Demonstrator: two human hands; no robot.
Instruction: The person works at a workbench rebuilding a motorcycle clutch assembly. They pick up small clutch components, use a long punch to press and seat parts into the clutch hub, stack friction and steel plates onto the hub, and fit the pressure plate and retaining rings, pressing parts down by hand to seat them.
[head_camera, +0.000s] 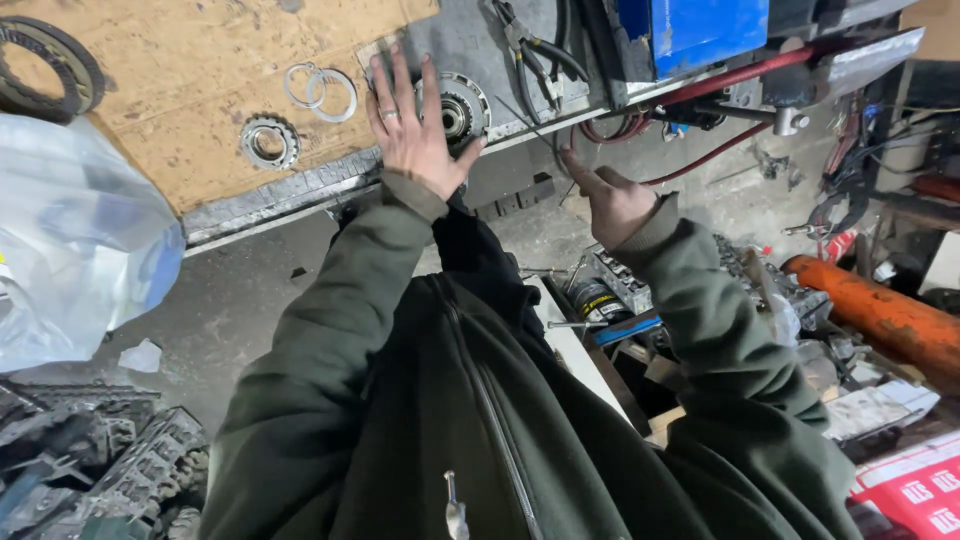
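Head view: hub (456, 112), round toothed metal part, sits at tabletop (300, 190) edge. Looks heavy, stiff, likely oily; best taken by outer rim. Left hand (408, 125) lies on its left side, fingers spread flat, not closed round it. Right hand (612, 203) hangs off edge, loosely curled, empty. Gear (269, 141), rings (320, 88) nearby.

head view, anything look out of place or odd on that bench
Nothing looks broken. The round metal gear hub sits at the bench edge under the left hand. Two thin metal rings lie overlapping, and a toothed metal ring lies apart on the brown board.
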